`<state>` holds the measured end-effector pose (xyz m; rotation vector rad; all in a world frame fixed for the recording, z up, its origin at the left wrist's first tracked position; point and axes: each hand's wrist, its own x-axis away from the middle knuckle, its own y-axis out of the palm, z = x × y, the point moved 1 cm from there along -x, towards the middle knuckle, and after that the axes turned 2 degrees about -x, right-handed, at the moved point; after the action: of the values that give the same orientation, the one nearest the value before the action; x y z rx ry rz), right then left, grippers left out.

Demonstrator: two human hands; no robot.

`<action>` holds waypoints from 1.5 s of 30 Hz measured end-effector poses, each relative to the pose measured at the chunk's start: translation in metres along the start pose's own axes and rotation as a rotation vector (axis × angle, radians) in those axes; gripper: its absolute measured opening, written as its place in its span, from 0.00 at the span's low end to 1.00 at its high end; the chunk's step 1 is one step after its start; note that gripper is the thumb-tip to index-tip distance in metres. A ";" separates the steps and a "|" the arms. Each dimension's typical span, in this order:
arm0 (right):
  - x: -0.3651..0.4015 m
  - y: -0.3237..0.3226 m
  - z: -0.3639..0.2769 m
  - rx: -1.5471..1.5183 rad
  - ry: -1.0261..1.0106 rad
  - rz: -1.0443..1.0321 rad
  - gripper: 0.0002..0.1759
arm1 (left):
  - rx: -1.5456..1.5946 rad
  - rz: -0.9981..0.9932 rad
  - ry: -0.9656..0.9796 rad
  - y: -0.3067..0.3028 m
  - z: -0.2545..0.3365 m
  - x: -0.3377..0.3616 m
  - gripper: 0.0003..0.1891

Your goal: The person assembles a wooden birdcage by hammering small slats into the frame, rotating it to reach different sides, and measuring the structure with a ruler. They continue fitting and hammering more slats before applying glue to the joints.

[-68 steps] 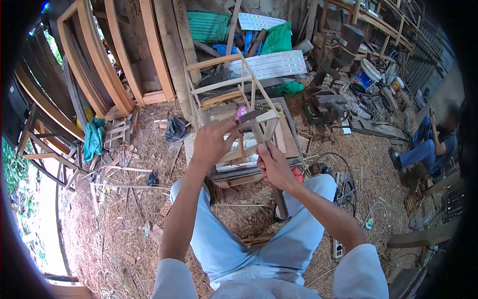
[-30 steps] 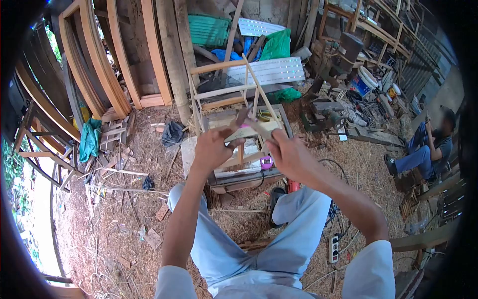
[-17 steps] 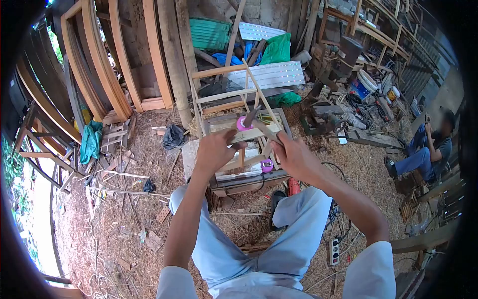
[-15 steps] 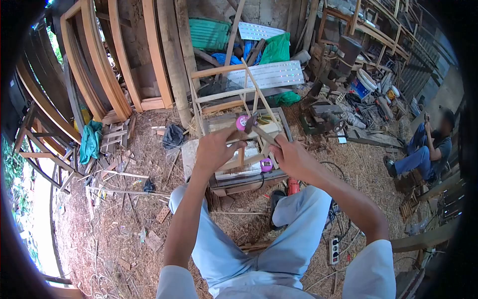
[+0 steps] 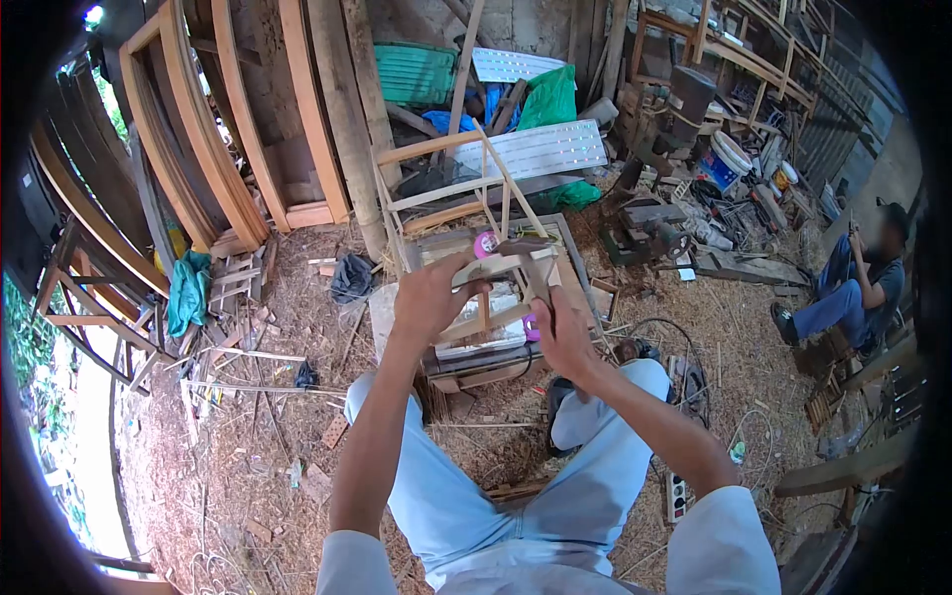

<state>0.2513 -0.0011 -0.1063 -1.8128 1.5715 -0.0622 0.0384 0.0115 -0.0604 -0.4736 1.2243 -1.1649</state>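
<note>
My right hand (image 5: 567, 335) is wrapped around the wooden handle of a hammer (image 5: 539, 278), its dark head over the near end of a light wooden chair frame (image 5: 444, 191). My left hand (image 5: 428, 302) grips a pale rail at the near left part of that frame. The frame rests on a low worktable (image 5: 476, 369) in front of my knees. A purple round object (image 5: 485, 245) lies just behind the hammer head. A second purple object (image 5: 533, 327) is partly covered by my right hand. What the hammer face touches cannot be made out.
Curved wooden frames (image 5: 193, 129) lean at the left wall. Green and white sheets (image 5: 531, 149) lie behind the table. A bench vise (image 5: 645, 238) and clutter stand right. A person (image 5: 863, 283) sits at the far right. A power strip (image 5: 676, 496) lies on the shavings.
My right hand has come down and nearer with the hammer, whose head has turned more sideways. My left hand stays almost in place. The red tool near my right foot is now hidden.
</note>
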 end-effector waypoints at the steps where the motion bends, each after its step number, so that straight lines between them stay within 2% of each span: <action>1: 0.001 -0.002 -0.003 -0.042 -0.011 0.072 0.13 | 0.005 -0.008 0.004 0.000 0.000 0.001 0.24; 8: 0.014 0.040 0.034 -0.028 -0.094 0.051 0.12 | 0.034 0.011 0.022 0.001 -0.001 -0.003 0.21; 9: 0.015 0.042 0.030 -0.047 -0.145 0.130 0.11 | 0.027 0.017 0.017 -0.002 0.001 -0.003 0.21; 10: 0.015 0.044 0.026 -0.053 -0.152 0.123 0.11 | 0.015 0.038 0.027 -0.003 0.005 0.000 0.22; 12: 0.012 0.044 0.023 -0.095 -0.115 0.195 0.11 | 0.000 0.065 0.039 -0.003 0.004 -0.001 0.22; 13: 0.009 0.048 0.027 0.024 -0.177 0.200 0.11 | 0.000 0.026 0.017 -0.002 0.002 -0.001 0.23; 16: 0.008 0.043 0.029 -0.030 -0.109 0.120 0.11 | 0.032 -0.022 0.014 -0.002 0.001 0.001 0.25; 17: 0.009 0.044 0.033 -0.013 -0.189 0.182 0.11 | 0.019 -0.010 0.024 -0.003 0.003 0.000 0.25; 21: 0.007 0.039 0.032 -0.013 -0.202 0.174 0.11 | -0.002 -0.019 0.012 -0.001 0.003 -0.002 0.25; 23: 0.004 0.037 0.034 0.001 -0.157 0.075 0.10 | 0.014 -0.007 0.027 0.003 -0.003 -0.002 0.26; 26: 0.005 0.024 0.025 -0.038 -0.171 0.120 0.10 | 0.048 0.044 0.076 0.005 -0.004 0.001 0.26; 28: 0.003 0.024 0.025 -0.056 -0.189 0.131 0.10 | 0.043 0.010 0.035 0.001 -0.001 -0.001 0.26; 30: 0.001 0.029 0.030 0.075 -0.099 0.018 0.11 | 0.038 0.002 0.025 0.002 -0.002 -0.002 0.25; 33: 0.001 0.022 0.025 -0.003 -0.170 0.100 0.11 | 0.030 0.002 0.037 -0.002 0.002 -0.001 0.25; 37: 0.002 0.018 0.019 -0.019 -0.182 0.107 0.11 | 0.055 0.048 0.066 0.000 0.002 0.000 0.22; 40: -0.001 0.025 0.022 0.061 -0.156 0.024 0.12 | 0.003 0.018 0.012 0.000 0.000 -0.001 0.23; 42: -0.002 0.019 0.013 0.007 -0.222 0.107 0.11 | 0.036 0.001 0.065 -0.002 -0.001 0.000 0.27; 45: -0.002 0.010 -0.002 0.023 -0.284 0.156 0.11 | 0.007 0.006 0.064 0.000 -0.001 0.000 0.28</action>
<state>0.2414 -0.0002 -0.1092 -1.5962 1.4944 0.2391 0.0372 0.0118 -0.0610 -0.4300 1.2758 -1.1867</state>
